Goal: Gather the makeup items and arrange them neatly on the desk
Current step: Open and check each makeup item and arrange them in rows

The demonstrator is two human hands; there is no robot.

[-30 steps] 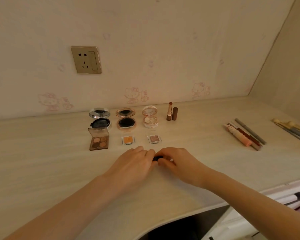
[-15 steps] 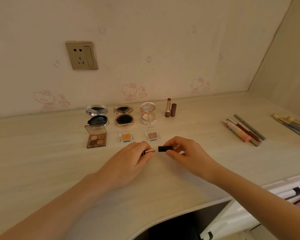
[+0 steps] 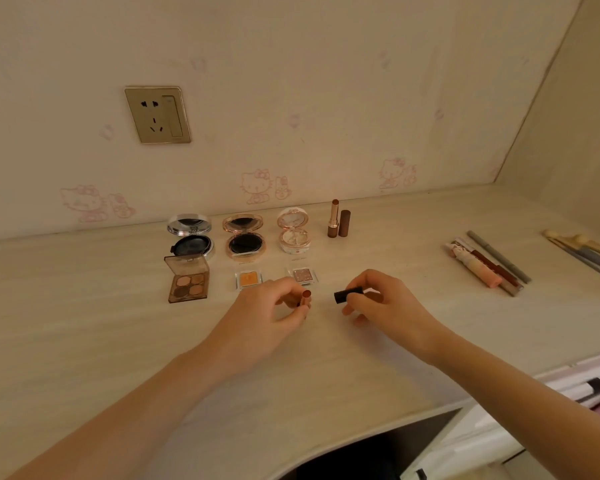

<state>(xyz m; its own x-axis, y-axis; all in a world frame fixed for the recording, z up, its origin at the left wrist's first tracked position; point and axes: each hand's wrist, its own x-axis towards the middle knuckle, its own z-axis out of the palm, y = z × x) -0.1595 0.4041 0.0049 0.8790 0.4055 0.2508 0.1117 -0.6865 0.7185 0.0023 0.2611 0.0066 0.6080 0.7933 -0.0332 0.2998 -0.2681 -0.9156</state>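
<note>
A lipstick tube [image 3: 305,299] is pinched in the curled fingers [image 3: 284,287] of the left hand [image 3: 267,317] and held low over the counter [image 3: 84,341], just in front of two small single pans [image 3: 248,279]. Its round rose-gold end is turned up and slightly toward the right. Its dark cap [image 3: 347,294] is pinched by the right hand [image 3: 388,306] and lies roughly level, with its long axis running left to right and its free end pointed back at the tube. The two parts are near each other with a clear gap between them. Whether the cap's open mouth faces the tube cannot be made out from this angle.

Behind the hands a tidy layout is seen: three opened round compacts [image 3: 245,237] in a row, a four-shade palette [image 3: 187,280] in front of the leftmost, and at the row's right end another lipstick [image 3: 334,219] stood upright with its own cap [image 3: 344,223] upright just beside it.

The step in hand is judged to be setting down the opened pair in the same manner. The bare stretch to the right of that standing pair lies beyond both hands and almost straight back from the right hand, so the cap is the nearer piece. The tube would have to be carried back and to the right, and turned fully upright before release. A loose cluster of pencils and tubes [image 3: 485,265] remains well apart at the right, not yet arranged.
</note>
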